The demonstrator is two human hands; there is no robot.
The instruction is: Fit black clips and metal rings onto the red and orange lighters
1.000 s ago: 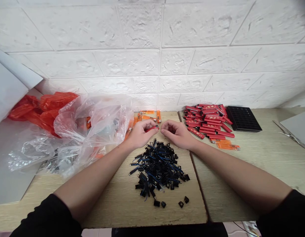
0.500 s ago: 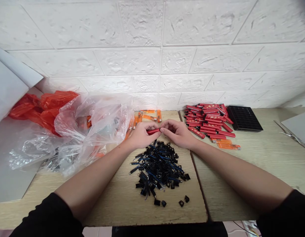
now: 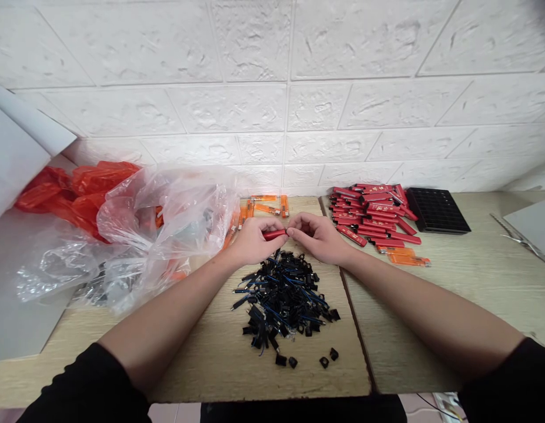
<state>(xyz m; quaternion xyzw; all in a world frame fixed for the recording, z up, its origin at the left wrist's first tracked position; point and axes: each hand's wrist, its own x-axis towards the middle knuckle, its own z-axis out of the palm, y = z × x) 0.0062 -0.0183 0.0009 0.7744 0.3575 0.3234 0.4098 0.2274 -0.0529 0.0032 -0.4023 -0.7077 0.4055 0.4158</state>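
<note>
My left hand (image 3: 253,241) is closed round a small red tube (image 3: 273,234), which points to the right. My right hand (image 3: 317,236) is pinched at the tube's right end, its fingertips touching it. Both hands hover just behind a heap of small black parts with blue wires (image 3: 283,297) on the wooden table (image 3: 452,305). What sits between my right fingertips is too small to make out.
A stack of red tubes (image 3: 373,214) lies at the back right, with orange pieces (image 3: 403,257) before it and a black grid tray (image 3: 437,210) beside it. Clear plastic bags (image 3: 157,235) and a red bag (image 3: 69,188) fill the left. More orange pieces (image 3: 266,207) lie by the wall.
My right hand has closed the gap to the tube's end; the tube, tilted one second ago, now lies level between both hands.
</note>
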